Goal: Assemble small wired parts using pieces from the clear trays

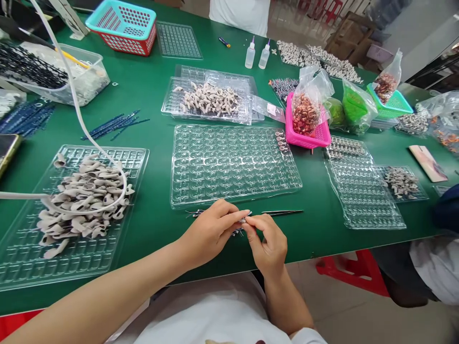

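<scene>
My left hand (215, 231) and my right hand (267, 242) meet near the table's front edge, fingertips pinched together. Between them is a tiny whitish piece (243, 220), mostly covered by the fingers; its kind cannot be made out. Thin dark and white wired bits (195, 213) lie beside and under my hands. Dark tweezers (287, 211) rest just beyond my right hand. Ahead is a clear moulded tray (229, 196) with several small grey parts (281, 141) in its far right corner. To the left, a heap of grey earphone-like shells (84, 191) lies on another clear tray (86, 267).
A white cable (77, 102) loops over the left heap. Farther back are more shells (211, 99), a pink basket (310, 139) with bagged copper-coloured parts, two dropper bottles (250, 55) and a blue-red basket (124, 43). Another clear tray (373, 200) lies right. People sit opposite and to the right.
</scene>
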Demonstrator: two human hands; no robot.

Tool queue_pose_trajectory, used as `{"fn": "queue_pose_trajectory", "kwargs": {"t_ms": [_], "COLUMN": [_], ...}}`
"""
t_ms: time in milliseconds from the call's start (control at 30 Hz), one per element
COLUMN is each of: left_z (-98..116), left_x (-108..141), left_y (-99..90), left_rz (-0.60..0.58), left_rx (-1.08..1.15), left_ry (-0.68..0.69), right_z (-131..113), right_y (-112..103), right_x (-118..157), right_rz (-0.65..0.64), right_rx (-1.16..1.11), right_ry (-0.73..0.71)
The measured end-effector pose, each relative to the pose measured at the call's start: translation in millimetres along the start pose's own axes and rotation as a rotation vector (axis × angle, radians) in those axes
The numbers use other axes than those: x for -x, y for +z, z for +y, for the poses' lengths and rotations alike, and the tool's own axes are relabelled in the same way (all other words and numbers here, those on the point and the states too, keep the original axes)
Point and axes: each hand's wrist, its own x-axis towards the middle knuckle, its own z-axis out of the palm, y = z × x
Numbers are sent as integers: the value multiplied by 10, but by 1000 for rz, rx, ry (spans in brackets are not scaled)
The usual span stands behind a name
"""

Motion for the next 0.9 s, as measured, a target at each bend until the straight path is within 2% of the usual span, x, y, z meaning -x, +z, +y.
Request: {"fn": "queue_pose_trajectory", "kwargs": {"t_ms": [233, 900], "left_z": [35, 29], "left_x": [0, 3], "left_y": [-13, -14], "left_rz": [51, 68], "left_rx": [-2, -80], "left_ry": [15, 106], "right_z": [-43, -34], "right_y": [-23, -22], "right_x": [2, -11], "right_rz": [5, 15], "right_rx": [-39, -69], "right_ry": [52, -7]}}
